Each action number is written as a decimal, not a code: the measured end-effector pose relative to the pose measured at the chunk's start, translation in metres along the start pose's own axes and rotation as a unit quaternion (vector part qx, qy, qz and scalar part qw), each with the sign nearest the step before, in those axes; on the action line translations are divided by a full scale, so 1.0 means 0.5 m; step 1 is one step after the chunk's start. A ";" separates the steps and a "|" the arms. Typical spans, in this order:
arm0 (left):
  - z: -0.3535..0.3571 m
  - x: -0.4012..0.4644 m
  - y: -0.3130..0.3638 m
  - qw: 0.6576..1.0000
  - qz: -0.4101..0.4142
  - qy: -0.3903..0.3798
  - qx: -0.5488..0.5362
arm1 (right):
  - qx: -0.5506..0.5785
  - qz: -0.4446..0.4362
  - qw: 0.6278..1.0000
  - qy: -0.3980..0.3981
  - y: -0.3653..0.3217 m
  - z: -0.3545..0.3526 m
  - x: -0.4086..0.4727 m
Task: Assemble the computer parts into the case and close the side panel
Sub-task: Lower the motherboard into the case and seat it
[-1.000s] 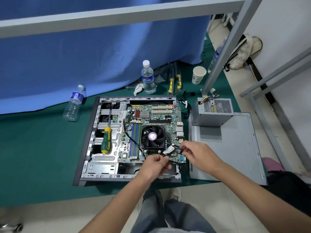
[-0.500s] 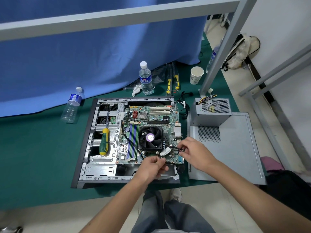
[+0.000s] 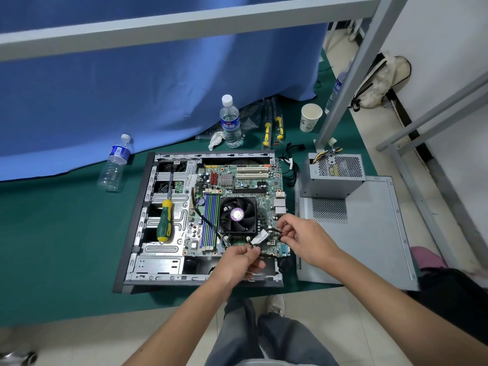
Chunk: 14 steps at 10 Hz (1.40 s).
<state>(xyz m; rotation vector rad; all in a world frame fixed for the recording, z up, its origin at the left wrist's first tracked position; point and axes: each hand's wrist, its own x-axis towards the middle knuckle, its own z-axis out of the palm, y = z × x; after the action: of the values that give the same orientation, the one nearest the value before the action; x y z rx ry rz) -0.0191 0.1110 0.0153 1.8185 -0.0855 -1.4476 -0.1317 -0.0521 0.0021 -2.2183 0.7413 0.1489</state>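
Note:
The open computer case (image 3: 137, 220) lies flat on a green mat, its motherboard (image 3: 237, 186) and black CPU fan (image 3: 237, 215) fitted inside. A thin black cable (image 3: 270, 230) with a white tag (image 3: 260, 237) runs over the board's near right corner. My left hand (image 3: 237, 262) pinches one end of this cable. My right hand (image 3: 306, 239) pinches the other end just right of the fan. The grey power supply (image 3: 332, 178) stands outside the case, on the grey side panel (image 3: 369, 233) to the right.
A green and yellow screwdriver (image 3: 164, 220) lies on the case's drive bay. Two water bottles (image 3: 231, 122) (image 3: 115, 162), a paper cup (image 3: 310, 117) and yellow-handled tools (image 3: 273, 128) sit behind the case by a blue curtain. A grey metal post (image 3: 348, 75) rises at the right. My knees are below.
Both hands stay over the board's near right corner with the cable. The fingers have shifted slightly along it, and the view has drifted a little.

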 end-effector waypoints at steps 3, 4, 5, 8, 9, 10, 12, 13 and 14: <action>-0.005 0.010 -0.007 1.000 -0.007 -0.002 -0.001 | -0.039 -0.032 0.999 0.008 0.006 0.013 0.000; -0.006 0.012 -0.008 1.000 -0.008 0.000 0.000 | -0.045 -0.040 0.998 0.013 0.005 0.015 -0.002; -0.007 0.016 -0.010 1.000 -0.009 0.001 0.001 | -0.048 -0.049 0.997 0.019 0.006 0.018 -0.007; -0.009 0.018 -0.009 1.000 -0.009 -0.001 0.006 | -0.053 -0.064 0.997 0.008 0.004 0.010 0.002; -0.009 0.018 -0.008 1.000 -0.010 0.000 0.003 | -0.055 -0.065 0.996 0.001 0.007 0.006 0.004; -0.008 0.018 -0.007 1.000 -0.011 0.000 0.001 | -0.065 -0.066 0.996 0.008 0.007 0.010 0.003; -0.007 0.018 -0.007 1.000 -0.010 0.000 -0.001 | -0.071 -0.075 0.995 0.003 0.008 0.011 0.002; -0.008 0.016 -0.007 1.000 -0.009 -0.001 -0.001 | -0.100 -0.095 0.990 0.005 0.011 0.013 0.001; -0.006 0.015 -0.007 1.000 -0.009 -0.001 0.000 | -0.090 -0.097 0.991 0.019 0.013 0.016 -0.004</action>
<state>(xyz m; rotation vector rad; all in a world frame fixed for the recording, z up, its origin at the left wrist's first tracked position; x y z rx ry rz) -0.0150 0.1111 0.0073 1.8218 -0.0695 -1.4624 -0.1362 -0.0487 -0.0071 -2.4571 0.5448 0.0796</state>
